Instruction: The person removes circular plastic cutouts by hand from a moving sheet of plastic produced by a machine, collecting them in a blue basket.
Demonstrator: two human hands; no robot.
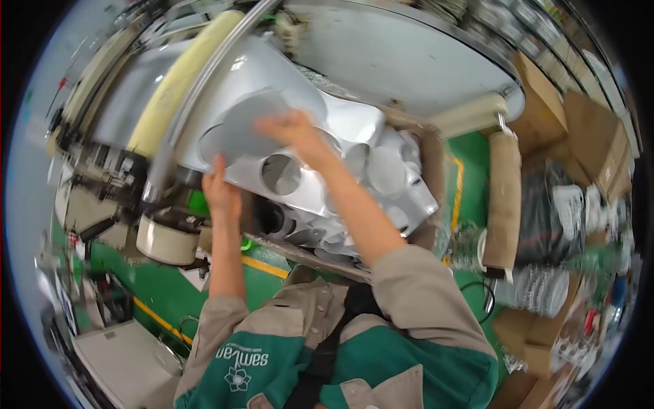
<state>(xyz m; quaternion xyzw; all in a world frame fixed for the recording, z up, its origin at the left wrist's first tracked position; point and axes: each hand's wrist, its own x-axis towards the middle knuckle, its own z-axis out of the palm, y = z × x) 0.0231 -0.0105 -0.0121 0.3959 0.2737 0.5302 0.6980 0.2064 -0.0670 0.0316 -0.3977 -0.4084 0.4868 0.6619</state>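
A wide silvery sheet (300,185) with round holes comes off the machine's rollers and sags into a large carton. My left hand (222,194) is at the sheet's near edge, its fingers around that edge beside a round piece. Over the sheet, my right hand (293,133) is blurred by motion at the right side of a grey disc (248,126); its grip on the disc is hard to make out. Crumpled sheet with holes (392,170) fills the carton (430,146).
A metal bar (197,88) and a yellow roller (184,75) stand at the upper left. Behind the carton is a large grey panel (402,58). A brown roll (503,204) and cardboard boxes (599,136) are on the right. A white cabinet (126,365) stands lower left.
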